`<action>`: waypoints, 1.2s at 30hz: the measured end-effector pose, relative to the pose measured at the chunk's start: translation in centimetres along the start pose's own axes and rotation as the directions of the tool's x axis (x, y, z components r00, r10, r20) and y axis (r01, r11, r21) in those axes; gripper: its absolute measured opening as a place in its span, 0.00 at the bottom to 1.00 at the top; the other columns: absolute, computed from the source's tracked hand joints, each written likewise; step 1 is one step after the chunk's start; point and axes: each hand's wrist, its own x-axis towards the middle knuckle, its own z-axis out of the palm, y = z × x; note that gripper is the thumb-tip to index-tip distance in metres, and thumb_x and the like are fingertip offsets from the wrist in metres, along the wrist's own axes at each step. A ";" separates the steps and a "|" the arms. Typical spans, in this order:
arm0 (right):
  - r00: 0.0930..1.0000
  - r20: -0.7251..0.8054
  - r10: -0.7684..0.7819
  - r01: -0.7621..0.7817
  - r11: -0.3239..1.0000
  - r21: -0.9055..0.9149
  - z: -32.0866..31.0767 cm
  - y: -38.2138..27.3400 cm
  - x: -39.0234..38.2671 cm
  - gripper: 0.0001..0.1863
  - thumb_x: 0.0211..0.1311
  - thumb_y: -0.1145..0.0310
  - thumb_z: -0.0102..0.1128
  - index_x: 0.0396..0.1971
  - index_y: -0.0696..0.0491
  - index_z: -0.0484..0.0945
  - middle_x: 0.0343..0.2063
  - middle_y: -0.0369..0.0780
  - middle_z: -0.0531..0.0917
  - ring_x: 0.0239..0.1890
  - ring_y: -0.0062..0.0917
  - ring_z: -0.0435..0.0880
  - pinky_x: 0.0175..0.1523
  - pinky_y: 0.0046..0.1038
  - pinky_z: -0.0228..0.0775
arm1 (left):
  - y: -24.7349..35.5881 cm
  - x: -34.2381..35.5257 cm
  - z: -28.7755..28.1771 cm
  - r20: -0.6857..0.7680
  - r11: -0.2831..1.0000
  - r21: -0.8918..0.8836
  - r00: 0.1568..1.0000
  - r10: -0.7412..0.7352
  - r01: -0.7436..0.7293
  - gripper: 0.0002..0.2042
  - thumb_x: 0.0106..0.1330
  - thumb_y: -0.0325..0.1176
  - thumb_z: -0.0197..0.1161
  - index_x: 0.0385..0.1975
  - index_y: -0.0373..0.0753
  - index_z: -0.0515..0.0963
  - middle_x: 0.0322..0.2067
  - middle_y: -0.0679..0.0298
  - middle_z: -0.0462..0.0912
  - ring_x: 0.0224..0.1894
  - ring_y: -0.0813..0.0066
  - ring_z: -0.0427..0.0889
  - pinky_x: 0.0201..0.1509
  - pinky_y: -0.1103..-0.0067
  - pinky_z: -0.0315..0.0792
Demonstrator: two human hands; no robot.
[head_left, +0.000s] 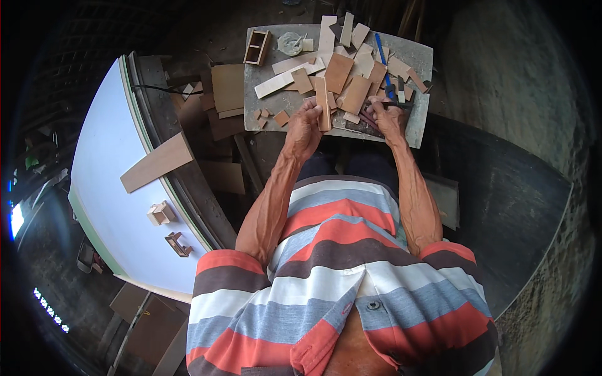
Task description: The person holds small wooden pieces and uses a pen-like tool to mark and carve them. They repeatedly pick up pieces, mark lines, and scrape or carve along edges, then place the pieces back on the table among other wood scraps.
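Observation:
My left hand [305, 130] is closed round a narrow wooden strip [323, 100], which stands almost upright over the near edge of a worktable [260, 94]. My right hand [387, 119] is closed beside a dark block at the table's near right. Something thin and dark shows at its fingers, too small to make out. Between and beyond both hands lie several loose wood pieces, among them a brown rectangular board [357, 94] and a long pale strip [288, 78]. Just past my right hand lies a long, narrow blue tool [381, 53].
At the table's far left stand a small wooden box frame [257, 47] and a clear dish [290, 43]. To my left, a large white panel [119, 163] carries a flat board [157, 162] and two small wooden assemblies, one pale [161, 214], one dark [179, 244]. A wall [501, 69] rises at right.

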 end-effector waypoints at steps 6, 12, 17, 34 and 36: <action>0.975 0.063 -0.212 0.193 0.676 -0.711 -0.3 2.1 3.9 0.32 0.62 0.45 0.56 0.17 0.64 0.78 0.15 0.52 0.77 0.20 0.38 0.80 0.31 0.42 0.68 | -0.2 -0.6 0.3 -0.083 0.954 0.300 0.996 0.013 0.012 0.10 0.69 0.26 0.55 0.48 0.36 0.73 0.41 0.63 0.80 0.42 0.75 0.80 0.49 0.75 0.75; 0.990 0.003 -0.140 0.104 0.719 -0.687 0.7 -0.1 5.5 0.30 0.60 0.45 0.54 0.24 0.64 0.81 0.25 0.58 0.82 0.32 0.52 0.84 0.39 0.46 0.73 | -0.4 -0.6 0.0 -0.099 0.935 0.351 0.995 -0.013 0.047 0.12 0.69 0.27 0.56 0.51 0.35 0.71 0.41 0.60 0.80 0.33 0.72 0.83 0.40 0.78 0.80; 0.936 -0.293 -0.196 -0.069 0.713 -0.697 -2.1 1.8 3.8 0.22 0.58 0.53 0.59 0.42 0.58 0.78 0.38 0.53 0.82 0.43 0.48 0.82 0.47 0.43 0.72 | -0.8 0.1 0.5 -0.023 0.901 0.434 1.000 0.017 -0.005 0.16 0.71 0.33 0.56 0.55 0.35 0.68 0.40 0.59 0.80 0.30 0.71 0.84 0.33 0.78 0.83; 0.965 -0.226 -0.136 -0.050 0.745 -0.665 -5.0 2.9 2.4 0.21 0.57 0.64 0.55 0.47 0.56 0.61 0.29 0.57 0.81 0.34 0.56 0.82 0.43 0.52 0.71 | -1.7 2.6 0.5 -0.008 0.796 0.603 0.998 -0.056 0.050 0.17 0.69 0.36 0.59 0.52 0.33 0.73 0.35 0.63 0.81 0.28 0.76 0.83 0.31 0.82 0.77; 0.968 -0.208 -0.142 -0.026 0.764 -0.645 -5.3 2.4 1.8 0.21 0.57 0.64 0.55 0.47 0.55 0.61 0.30 0.57 0.81 0.35 0.56 0.82 0.43 0.52 0.71 | -2.0 2.9 0.7 -0.008 0.772 0.633 0.998 -0.060 0.051 0.16 0.67 0.34 0.62 0.50 0.33 0.73 0.34 0.64 0.80 0.26 0.78 0.81 0.28 0.83 0.75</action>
